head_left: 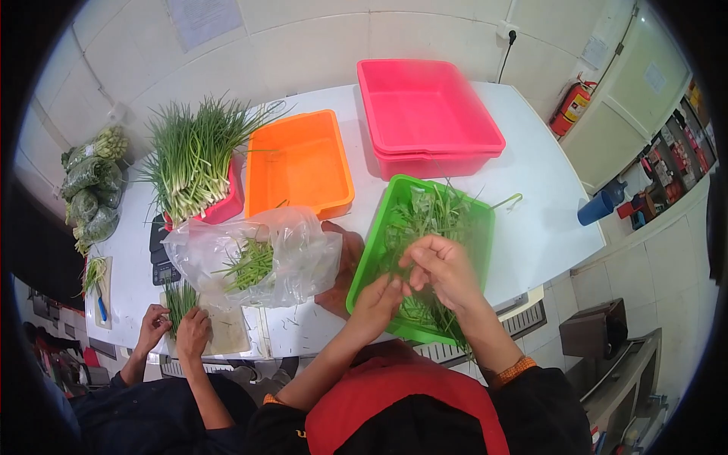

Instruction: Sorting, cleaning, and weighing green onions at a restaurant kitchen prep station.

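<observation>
Over a green plastic tub (372, 256) holding leafy green herbs (435, 213), my two hands are close together. My left hand (378, 304) has its thumb and fingers pinched on a thin green stem, small and partly blurred. My right hand (443, 270) is just above it with curled fingers; whether anything is between them cannot be told. Left of the tub, a clear plastic bag (307, 267) holds cut green stalks (253, 264). An orange tub (298, 165) stands behind the bag.
Stacked pink tubs (426, 108) stand at the back. Bundled green onions (193, 159) fill a pink tub by a scale (165, 267). At left, a co-worker's hands (190, 333) hold greens over a cutting board (227, 330). A knife (101, 304) and blue cup (595, 209) lie farther out.
</observation>
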`<state>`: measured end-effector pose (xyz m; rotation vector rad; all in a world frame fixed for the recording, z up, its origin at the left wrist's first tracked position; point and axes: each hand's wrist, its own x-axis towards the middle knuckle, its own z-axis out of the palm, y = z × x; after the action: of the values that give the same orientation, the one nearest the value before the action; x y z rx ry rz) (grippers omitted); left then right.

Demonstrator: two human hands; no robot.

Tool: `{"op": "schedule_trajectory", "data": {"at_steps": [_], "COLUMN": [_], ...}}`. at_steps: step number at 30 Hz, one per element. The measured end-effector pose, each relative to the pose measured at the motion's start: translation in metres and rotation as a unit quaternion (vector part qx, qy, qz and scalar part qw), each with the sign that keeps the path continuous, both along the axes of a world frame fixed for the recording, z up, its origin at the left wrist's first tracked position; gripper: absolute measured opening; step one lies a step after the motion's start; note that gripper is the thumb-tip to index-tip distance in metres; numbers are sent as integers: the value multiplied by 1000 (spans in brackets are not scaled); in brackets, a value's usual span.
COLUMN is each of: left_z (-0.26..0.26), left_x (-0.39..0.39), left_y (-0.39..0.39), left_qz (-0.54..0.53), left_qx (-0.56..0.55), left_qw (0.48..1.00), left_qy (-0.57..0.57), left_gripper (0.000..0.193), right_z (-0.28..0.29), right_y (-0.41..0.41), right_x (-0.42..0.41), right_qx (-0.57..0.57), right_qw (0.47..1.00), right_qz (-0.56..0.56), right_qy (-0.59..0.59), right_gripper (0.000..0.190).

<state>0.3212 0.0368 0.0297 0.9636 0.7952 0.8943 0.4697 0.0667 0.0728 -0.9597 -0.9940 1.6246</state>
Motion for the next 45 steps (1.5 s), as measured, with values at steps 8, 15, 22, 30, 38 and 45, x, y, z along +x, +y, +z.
{"op": "schedule_trajectory", "data": {"at_steps": [8,15,22,30,38,45], "left_z": [10,3,-3,4,16,5], "left_x": [-18,-39,-31,-14,22,4], "left_y": [-5,2,4,25,38,40], "left_qz": [18,73,61,85,46,117], "left_qx": [3,-10,-14,-1,58,-27], "left_qw": [997,997,998,996,997,991], "left_qy": [77,-4,-3,4,-21,-63], "left_gripper": [20,18,18,20,25,17], "right_z": [1,-35,-36,45,27,-7], "right_y": [12,-21,-25,4,40,26], "right_x": [26,59,69,54,16,-5], "right_qx": [0,224,213,210,109,161], "right_qw": [989,712,678,932,980,972], "right_qz": [0,328,371,5,92,-88], "right_qy": [-151,-579,-598,-294,-140,-144], "right_gripper": [16,17,16,15,20,19]}}
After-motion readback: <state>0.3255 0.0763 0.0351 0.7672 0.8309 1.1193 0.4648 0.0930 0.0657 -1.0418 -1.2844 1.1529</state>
